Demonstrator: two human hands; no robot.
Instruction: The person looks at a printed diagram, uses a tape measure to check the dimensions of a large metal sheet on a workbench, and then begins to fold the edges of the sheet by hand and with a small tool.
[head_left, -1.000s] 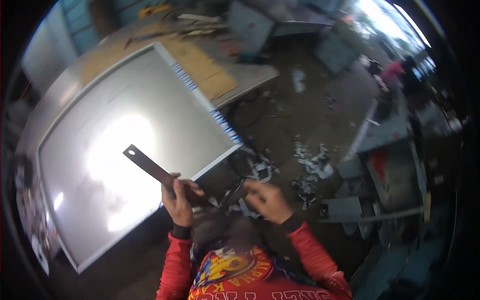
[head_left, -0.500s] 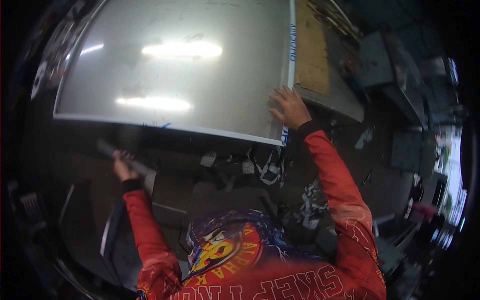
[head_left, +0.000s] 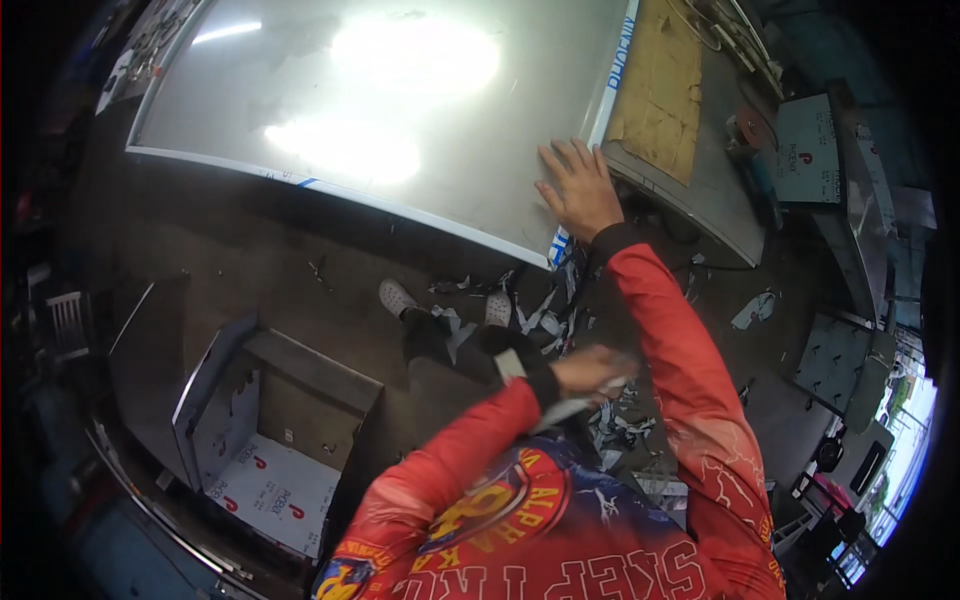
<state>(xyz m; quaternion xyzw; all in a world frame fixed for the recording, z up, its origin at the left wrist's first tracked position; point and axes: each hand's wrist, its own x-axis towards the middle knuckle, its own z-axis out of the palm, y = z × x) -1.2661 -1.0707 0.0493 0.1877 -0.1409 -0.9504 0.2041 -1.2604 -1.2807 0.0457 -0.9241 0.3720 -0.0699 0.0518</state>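
Note:
A large shiny metal sheet (head_left: 480,140) with white and blue film along its edges lies in front of me. My right hand (head_left: 580,190) rests on its near right corner, fingers spread and flat. Crossed over in front of my body, my left hand (head_left: 592,370) is closed on a pale strip (head_left: 568,408), which looks like film. Motion smears the hand and the strip. Torn shreds of white film (head_left: 615,425) lie on the floor beyond it.
A piece of brown cardboard (head_left: 655,90) lies on a metal surface right of the sheet. Beside it is a power tool (head_left: 757,160). An open metal box frame (head_left: 300,370) stands on the floor at left. Film-covered panels (head_left: 812,150) stand at right.
My left hand has swung from the left, below the sheet's edge, across my body to the right with the strip. My right hand stays on the corner. The view has shifted.

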